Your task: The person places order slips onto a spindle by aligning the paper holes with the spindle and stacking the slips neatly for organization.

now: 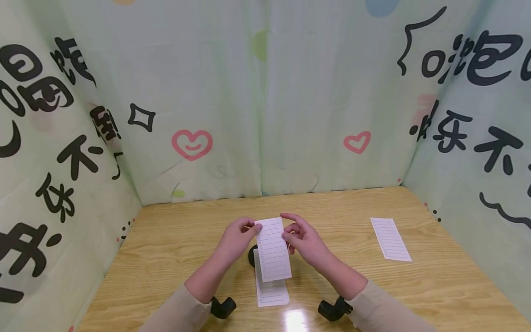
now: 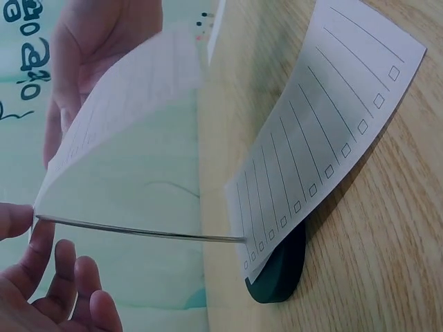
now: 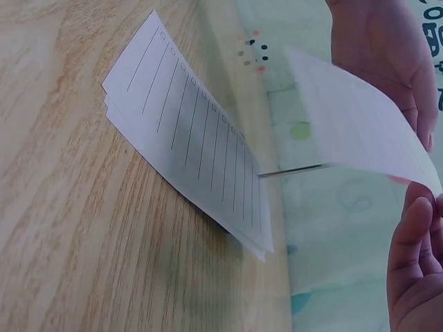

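Observation:
Both hands hold a lined paper sheet (image 1: 274, 258) with small checkboxes above the table. My left hand (image 1: 238, 237) pinches its upper left edge between thumb and forefinger. On the opposite side, my right hand (image 1: 304, 240) grips the right edge, its forefinger stretched along the top corner. A thin metal spike (image 2: 138, 230) rises from a round black base (image 2: 280, 273), its tip right at the raised sheet near the left fingertips. Lower on the spike, similar lined sheets (image 3: 187, 131) are impaled and tilt down toward the front.
Another lined sheet (image 1: 391, 240) lies flat on the wooden table (image 1: 182, 249) at the right. Printed curtains (image 1: 307, 101) enclose the table at the back and both sides. Black wrist mounts (image 1: 223, 308) sit at both sleeves.

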Available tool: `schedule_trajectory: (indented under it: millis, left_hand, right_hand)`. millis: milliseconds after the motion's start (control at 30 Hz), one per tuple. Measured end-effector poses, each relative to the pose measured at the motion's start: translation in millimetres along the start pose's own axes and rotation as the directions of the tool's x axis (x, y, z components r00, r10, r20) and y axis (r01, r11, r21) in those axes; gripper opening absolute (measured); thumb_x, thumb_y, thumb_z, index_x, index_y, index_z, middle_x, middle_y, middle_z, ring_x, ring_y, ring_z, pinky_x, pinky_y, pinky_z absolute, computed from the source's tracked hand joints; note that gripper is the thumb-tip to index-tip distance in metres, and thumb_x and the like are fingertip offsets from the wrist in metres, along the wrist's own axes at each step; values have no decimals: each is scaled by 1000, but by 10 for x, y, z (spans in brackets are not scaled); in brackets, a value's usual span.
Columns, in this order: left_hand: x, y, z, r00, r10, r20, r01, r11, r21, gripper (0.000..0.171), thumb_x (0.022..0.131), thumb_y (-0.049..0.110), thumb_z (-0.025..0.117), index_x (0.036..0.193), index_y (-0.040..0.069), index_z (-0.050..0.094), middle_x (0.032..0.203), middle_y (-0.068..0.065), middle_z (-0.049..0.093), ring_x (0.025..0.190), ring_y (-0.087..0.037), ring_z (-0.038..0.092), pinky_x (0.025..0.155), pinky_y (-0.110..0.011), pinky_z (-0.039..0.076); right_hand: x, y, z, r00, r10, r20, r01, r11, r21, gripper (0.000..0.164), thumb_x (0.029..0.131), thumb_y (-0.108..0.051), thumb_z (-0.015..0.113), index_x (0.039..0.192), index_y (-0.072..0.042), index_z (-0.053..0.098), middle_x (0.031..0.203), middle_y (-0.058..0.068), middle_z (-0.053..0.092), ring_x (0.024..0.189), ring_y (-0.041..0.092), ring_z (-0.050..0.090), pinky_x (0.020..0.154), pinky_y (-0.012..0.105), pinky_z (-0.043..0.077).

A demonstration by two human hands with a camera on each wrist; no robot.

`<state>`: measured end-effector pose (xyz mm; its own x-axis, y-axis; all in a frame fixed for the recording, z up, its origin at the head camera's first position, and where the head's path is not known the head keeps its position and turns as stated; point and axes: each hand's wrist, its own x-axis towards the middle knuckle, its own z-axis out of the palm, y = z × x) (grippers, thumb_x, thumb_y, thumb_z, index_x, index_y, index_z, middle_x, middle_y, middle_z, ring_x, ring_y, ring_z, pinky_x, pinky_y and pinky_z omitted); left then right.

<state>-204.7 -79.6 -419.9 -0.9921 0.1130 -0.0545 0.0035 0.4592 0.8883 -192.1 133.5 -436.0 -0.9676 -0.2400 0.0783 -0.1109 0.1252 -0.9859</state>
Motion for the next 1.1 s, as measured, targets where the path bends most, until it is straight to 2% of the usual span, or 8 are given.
schedule_trajectory:
  millis: [467, 833, 1100]
  left_hand:
    - [-25, -4, -10, 1000, 2, 5, -2, 1000, -31, 25, 96, 37, 65, 100, 13, 66, 102, -3, 63, 94, -23, 56, 77, -36, 47]
    - [-35, -43, -12, 1000, 25, -6, -26, 996, -82, 26, 98, 35, 62, 106, 12, 70, 106, -3, 64, 101, -24, 56, 88, -44, 45]
    - [-27, -59, 2, 999, 32, -6, -33, 996, -87, 22, 99, 32, 62, 103, 12, 69, 103, -3, 64, 98, -23, 55, 85, -40, 44]
  right_hand:
    - [-34, -6, 12, 999, -2, 34, 3, 1000, -22, 51, 96, -1, 60, 145, -6, 43, 95, 14, 61, 68, 24, 58, 58, 31, 51]
    - [-42, -2, 2, 1000, -1, 31, 1, 1000, -20, 54, 97, -2, 60, 147, -5, 40, 94, 13, 62, 64, 22, 56, 56, 32, 50]
    - [-17, 54, 20, 999, 24, 43, -23, 999, -31, 52, 96, -1, 60, 145, -7, 43, 92, 12, 62, 65, 20, 58, 58, 30, 52]
